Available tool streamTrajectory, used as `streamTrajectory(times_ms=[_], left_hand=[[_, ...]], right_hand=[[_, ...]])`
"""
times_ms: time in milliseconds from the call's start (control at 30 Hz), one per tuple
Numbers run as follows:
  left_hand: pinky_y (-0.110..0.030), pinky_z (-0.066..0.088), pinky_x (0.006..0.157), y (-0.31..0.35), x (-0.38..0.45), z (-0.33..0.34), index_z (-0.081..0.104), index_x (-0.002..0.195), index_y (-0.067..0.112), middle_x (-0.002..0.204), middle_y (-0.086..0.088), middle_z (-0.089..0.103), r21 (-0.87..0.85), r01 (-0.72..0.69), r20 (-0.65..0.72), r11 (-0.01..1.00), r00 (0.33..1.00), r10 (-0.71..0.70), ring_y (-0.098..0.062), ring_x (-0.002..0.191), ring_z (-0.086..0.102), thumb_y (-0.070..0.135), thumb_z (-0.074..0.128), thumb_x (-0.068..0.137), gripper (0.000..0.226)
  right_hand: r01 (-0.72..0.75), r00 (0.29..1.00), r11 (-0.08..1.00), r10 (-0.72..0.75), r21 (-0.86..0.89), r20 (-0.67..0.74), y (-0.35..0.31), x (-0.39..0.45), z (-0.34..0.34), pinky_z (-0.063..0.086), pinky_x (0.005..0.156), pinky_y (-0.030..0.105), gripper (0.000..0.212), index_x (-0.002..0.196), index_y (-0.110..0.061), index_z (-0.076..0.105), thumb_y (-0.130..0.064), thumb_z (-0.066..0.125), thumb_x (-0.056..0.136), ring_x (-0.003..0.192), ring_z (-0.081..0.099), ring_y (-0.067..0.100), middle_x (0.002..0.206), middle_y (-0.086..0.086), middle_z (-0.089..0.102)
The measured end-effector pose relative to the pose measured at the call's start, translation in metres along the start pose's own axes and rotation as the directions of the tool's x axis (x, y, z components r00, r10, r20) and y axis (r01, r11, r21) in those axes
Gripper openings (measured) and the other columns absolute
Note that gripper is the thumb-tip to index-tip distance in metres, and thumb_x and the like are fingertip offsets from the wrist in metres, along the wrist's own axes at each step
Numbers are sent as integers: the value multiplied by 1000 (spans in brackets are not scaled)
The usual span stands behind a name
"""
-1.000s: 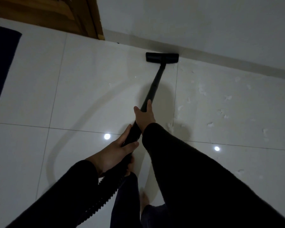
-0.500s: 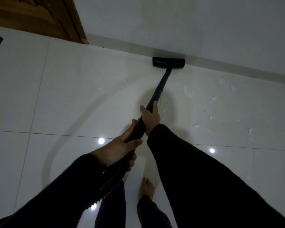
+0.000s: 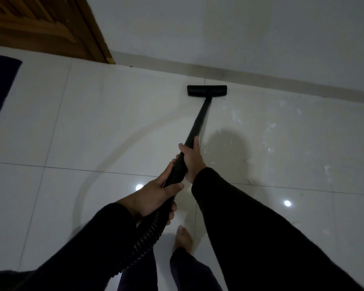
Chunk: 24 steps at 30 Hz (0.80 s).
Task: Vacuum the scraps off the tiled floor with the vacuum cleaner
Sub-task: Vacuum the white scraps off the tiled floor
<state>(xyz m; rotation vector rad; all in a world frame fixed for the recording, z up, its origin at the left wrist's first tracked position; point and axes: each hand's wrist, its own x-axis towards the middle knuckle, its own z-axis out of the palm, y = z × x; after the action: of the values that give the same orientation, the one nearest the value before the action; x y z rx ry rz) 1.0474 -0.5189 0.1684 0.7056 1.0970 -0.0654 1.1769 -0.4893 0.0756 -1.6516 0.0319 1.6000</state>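
While the big white floor (image 3: 105, 127) fills most of the view, the wall (image 3: 240, 34) runs across the top from 11 to 3 o'clock, and a wood door (image 3: 40, 24) sits at 10 o'clock. Since a moment ago, the vacuum head (image 3: 207, 90) has pulled back a little from the wall, so this pass along the edge looks done. The scraps (image 3: 269, 127) lie at 2 to 3 o'clock, just right of the head, not yet sucked up. So the next push should swing right, I think. There is lots of open floor that way, but the wall is near at 12 o'clock. A dark mat (image 3: 0, 87) lies at 9 o'clock. The right hand (image 3: 190, 159) holds the pole (image 3: 199, 122) tight, higher up. The left hand (image 3: 153, 196) grips it lower, by the hose (image 3: 147, 242). A bare foot (image 3: 183, 238) stands at 6 o'clock.
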Motion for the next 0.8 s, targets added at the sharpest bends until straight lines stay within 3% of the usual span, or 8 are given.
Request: streamTrajectory(times_ms=[567,667,800], left_hand=[[-26,47,45,-42,-49,49,7,138,64,61,-10,54,56,28,-17,998,999,-27,-19,44,54,28,50,97,69],[-26,47,46,-55,-49,48,7,139,64,61,-10,54,63,35,-5,997,999,-35,-19,45,54,28,50,97,69],[-27,48,46,-73,-54,46,4,140,62,58,-9,55,70,40,12,997,999,-41,-20,45,54,28,50,97,71]], right_hand=[[-8,1000,1000,8,-23,-9,36,-65,-37,51,62,30,74,151,-43,10,-13,49,96,59,50,14,85,6,46],[-13,1000,1000,12,-21,-20,50,-68,-39,51,65,32,75,151,-43,8,-13,49,96,58,51,15,79,6,47],[-13,999,1000,12,-24,-41,69,-75,-39,49,60,31,76,151,-43,8,-12,48,95,54,49,14,79,4,45]])
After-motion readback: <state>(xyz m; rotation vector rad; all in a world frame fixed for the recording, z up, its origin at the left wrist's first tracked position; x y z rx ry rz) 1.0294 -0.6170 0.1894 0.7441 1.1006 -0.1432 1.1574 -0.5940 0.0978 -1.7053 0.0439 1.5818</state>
